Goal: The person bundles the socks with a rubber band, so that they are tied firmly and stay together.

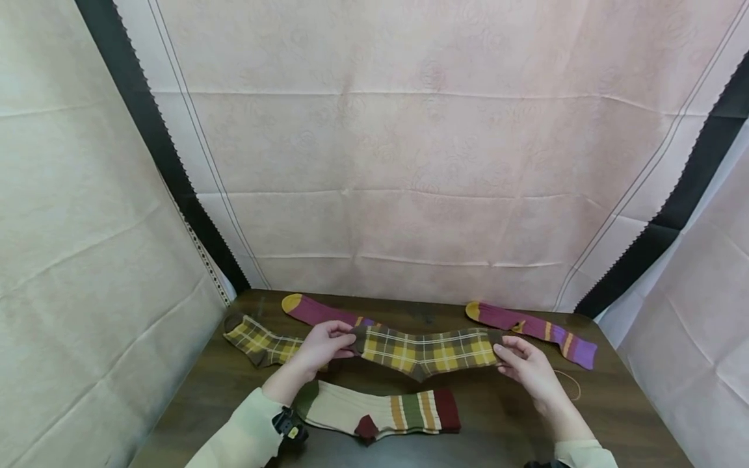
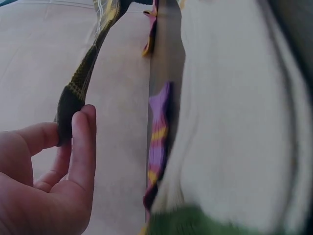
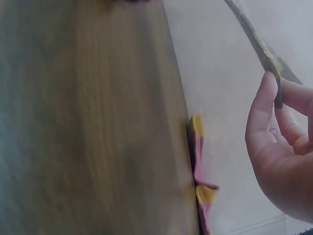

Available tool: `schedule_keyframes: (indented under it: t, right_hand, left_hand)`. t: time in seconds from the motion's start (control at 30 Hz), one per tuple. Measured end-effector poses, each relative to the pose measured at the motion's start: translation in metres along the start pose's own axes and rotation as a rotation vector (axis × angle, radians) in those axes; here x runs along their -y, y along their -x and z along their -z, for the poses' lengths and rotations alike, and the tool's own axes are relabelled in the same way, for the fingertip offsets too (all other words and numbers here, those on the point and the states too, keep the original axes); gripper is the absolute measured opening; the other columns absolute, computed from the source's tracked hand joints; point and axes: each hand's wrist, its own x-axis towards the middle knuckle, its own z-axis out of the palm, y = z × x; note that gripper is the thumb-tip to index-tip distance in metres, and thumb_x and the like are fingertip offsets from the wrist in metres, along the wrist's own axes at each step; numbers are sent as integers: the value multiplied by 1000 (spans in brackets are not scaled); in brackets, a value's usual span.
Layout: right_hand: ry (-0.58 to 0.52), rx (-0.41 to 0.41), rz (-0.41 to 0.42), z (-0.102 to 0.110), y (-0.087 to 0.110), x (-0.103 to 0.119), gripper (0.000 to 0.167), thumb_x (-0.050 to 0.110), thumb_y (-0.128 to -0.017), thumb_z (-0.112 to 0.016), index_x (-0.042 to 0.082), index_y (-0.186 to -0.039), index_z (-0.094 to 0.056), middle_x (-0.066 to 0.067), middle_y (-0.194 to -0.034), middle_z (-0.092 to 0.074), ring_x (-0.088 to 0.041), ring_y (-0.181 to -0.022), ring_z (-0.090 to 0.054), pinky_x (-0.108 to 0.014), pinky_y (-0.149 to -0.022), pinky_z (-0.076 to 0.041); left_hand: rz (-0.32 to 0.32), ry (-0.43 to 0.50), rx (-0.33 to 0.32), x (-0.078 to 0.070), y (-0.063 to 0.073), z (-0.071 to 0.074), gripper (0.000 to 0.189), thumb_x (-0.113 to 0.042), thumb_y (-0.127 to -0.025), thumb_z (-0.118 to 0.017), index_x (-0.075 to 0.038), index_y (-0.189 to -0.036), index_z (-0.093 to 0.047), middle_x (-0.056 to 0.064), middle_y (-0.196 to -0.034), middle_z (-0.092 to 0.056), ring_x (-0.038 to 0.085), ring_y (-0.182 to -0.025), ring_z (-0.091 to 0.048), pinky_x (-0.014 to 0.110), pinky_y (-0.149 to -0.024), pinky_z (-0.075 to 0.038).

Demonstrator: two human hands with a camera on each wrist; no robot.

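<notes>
A yellow and brown plaid sock [image 1: 418, 351] is stretched sideways between both hands, lifted off the table. My left hand [image 1: 322, 351] pinches its dark toe end at the left, thumb against fingers, as the left wrist view also shows with the left hand [image 2: 58, 171]. At the other end my right hand [image 1: 526, 370] pinches the dark band; the right wrist view shows that right hand [image 3: 283, 142] with the sock's edge [image 3: 270, 61] between thumb and fingers. A second plaid sock [image 1: 263, 341] lies on the table, partly hidden behind my left hand.
Cream socks [image 1: 363, 409] with green, orange and dark red parts lie in front. Two purple socks with yellow toes, one at the back left [image 1: 322, 312] and one at the right [image 1: 526, 323], rest on the brown table [image 1: 497, 429]. A thin loop [image 1: 573, 383] lies beside my right wrist.
</notes>
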Motion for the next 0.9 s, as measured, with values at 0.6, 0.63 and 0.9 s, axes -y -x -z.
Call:
schedule_keyframes:
  t: [0.6,0.63,0.9]
  right_hand:
    - [13,277,-27,-35,25,-6,34,18,-104,-72,-3,-127,-57,-5,-102,-68,-19,-86,-71,-32,-80,-63]
    - [13,288,-24,-37,26,-5,34,18,-104,-72,-3,-127,-57,-5,-102,-68,-19,-86,-71,-32,-79,-63]
    - [-21,386,0,-48,34,-8,34,11,-103,-71,-6,-128,-56,-5,-100,-68,-17,-85,-71,-29,-75,-63]
  left_hand:
    - [85,-76,236,6,40,63,30,-6,-100,-73,10,-123,-63,10,-99,-72,22,-86,-75,38,-81,-64]
    - [92,-77,241,6,42,64,30,-6,-99,-74,9,-123,-63,9,-98,-72,22,-86,-74,37,-81,-65]
    - [121,-73,272,7,54,77,24,-6,-98,-75,6,-116,-65,8,-93,-73,23,-83,-75,35,-78,-64]
